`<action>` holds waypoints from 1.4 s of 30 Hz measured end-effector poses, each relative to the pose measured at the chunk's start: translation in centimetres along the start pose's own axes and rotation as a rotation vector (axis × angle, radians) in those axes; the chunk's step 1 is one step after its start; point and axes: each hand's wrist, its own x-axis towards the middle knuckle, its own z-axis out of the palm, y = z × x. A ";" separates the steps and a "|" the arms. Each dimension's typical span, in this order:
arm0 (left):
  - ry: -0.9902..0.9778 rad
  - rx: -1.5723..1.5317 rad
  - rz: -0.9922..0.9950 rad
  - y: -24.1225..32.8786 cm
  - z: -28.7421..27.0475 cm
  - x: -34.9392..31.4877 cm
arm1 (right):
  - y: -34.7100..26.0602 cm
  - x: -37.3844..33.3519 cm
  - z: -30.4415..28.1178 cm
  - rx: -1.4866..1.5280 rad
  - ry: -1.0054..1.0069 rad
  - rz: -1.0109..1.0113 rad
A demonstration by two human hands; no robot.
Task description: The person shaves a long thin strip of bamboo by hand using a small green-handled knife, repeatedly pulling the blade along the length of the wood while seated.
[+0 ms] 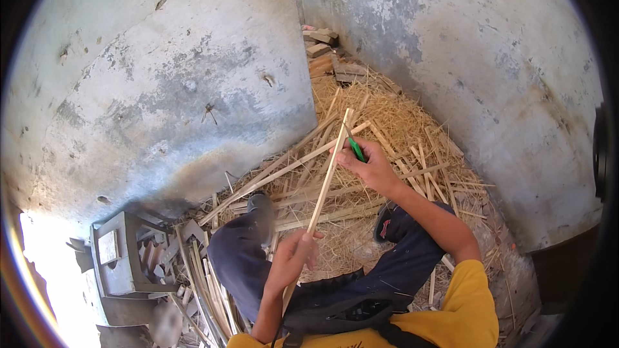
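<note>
A long pale wooden strip (325, 183) slants upward between my hands, its far end above the shavings. My left hand (296, 259) is closed around its lower part, near my left thigh. Higher up, my right hand (372, 166) grips a green-handled knife (356, 149). The knife's thin blade lies against the strip close to its upper end. Some of the right fingers are hidden behind the strip and the knife, so I cannot tell whether they also touch the wood.
Curly shavings (393, 113) cover the ground before me, with loose strips (290, 164) strewn over them. Weathered walls meet ahead, where bricks and wood pieces (319, 45) are stacked. A grey box-like frame (122, 274) stands at the left beside more strips (200, 283).
</note>
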 end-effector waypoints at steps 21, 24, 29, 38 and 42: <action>0.181 -0.001 0.080 -0.7 -0.2 0.5 | 1.8 -3.1 3.7 -0.749 -0.240 -0.475; 0.228 -0.036 0.092 -0.8 0.0 0.5 | 1.6 -3.3 4.2 -0.748 -0.226 -0.490; 0.313 0.051 0.129 -0.4 0.6 0.5 | 1.1 -3.7 4.5 -0.743 -0.247 -0.487; 0.311 0.027 0.133 1.2 0.8 0.2 | 1.0 -3.8 4.9 -0.723 -0.183 -0.502; 0.272 -0.013 0.111 1.4 0.5 0.0 | 1.0 -4.0 5.0 -0.777 -0.128 -0.482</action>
